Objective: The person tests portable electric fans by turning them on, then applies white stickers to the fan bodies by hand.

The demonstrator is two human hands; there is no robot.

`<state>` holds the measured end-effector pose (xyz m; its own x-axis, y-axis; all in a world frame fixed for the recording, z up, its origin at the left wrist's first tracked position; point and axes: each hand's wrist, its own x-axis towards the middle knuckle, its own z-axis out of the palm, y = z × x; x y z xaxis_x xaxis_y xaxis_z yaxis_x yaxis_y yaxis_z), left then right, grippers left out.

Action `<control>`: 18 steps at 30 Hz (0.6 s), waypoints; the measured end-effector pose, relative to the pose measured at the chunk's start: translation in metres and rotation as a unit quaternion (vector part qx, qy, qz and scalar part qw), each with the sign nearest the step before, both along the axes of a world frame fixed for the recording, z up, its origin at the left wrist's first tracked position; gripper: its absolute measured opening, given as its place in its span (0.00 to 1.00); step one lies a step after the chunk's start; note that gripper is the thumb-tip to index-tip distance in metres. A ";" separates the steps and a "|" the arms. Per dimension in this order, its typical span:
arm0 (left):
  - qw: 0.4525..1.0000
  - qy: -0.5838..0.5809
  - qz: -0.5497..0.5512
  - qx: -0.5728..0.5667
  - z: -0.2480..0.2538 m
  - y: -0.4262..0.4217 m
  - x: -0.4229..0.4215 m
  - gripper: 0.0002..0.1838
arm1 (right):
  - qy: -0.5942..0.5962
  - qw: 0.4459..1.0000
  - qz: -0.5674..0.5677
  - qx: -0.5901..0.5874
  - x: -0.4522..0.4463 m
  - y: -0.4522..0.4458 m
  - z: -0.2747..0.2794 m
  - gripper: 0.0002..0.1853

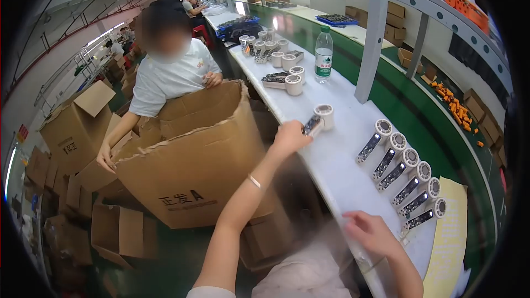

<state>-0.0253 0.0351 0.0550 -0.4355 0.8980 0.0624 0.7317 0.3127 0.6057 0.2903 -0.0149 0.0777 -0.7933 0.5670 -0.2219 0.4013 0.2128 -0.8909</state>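
Note:
My left hand (292, 138) reaches across the near edge of the bench. Its fingers are closed on the handle of a white round-headed housing (324, 116), which has a dark circuit board in the handle. Low over the bench edge, my right hand (375, 234) holds nothing, its fingers loosely apart and slightly blurred. Beyond it, several similar housings lie in a slanted row, among them the nearest housing (439, 207) and the farthest housing (382, 127). Their handles, with circuit boards showing, point toward me.
More housings (293, 84) lie farther up the bench, beside a water bottle (324, 58). A yellow sheet (450, 232) lies at the right. A large open carton (187, 171) stands left of the bench, and a co-worker (171, 72) touches it. A metal post (374, 33) rises behind the bench.

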 end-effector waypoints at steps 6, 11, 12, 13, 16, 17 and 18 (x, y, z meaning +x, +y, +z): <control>0.996 0.012 0.000 0.091 -0.007 -0.097 0.082 0.15 | 0.145 0.956 -0.148 -0.208 -0.075 0.008 -0.057 0.29; 0.991 0.068 0.028 0.114 -0.022 -0.123 0.129 0.12 | 0.189 0.939 -0.167 -0.235 -0.111 0.008 -0.061 0.24; 0.990 0.083 0.040 0.111 -0.021 -0.124 0.136 0.13 | 0.204 0.931 -0.188 -0.236 -0.114 0.005 -0.062 0.23; 0.990 0.086 0.034 0.108 -0.020 -0.125 0.141 0.16 | 0.206 0.931 -0.206 -0.222 -0.113 0.001 -0.064 0.20; 0.992 0.090 0.016 0.087 -0.023 -0.127 0.152 0.28 | 0.297 0.887 -0.222 -0.276 -0.107 0.005 -0.075 0.16; 0.987 0.084 0.006 0.136 -0.027 -0.128 0.155 0.29 | 0.303 0.887 -0.217 -0.273 -0.103 0.007 -0.076 0.15; 0.980 0.077 -0.003 0.185 -0.030 -0.130 0.158 0.29 | 0.298 0.898 -0.201 -0.254 -0.098 0.012 -0.083 0.14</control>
<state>0.1331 -0.0945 0.0253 -0.3894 0.8044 0.4487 0.8249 0.0878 0.5584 0.1926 -0.0024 -0.0053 -0.6113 0.7794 -0.1374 -0.2256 -0.3380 -0.9137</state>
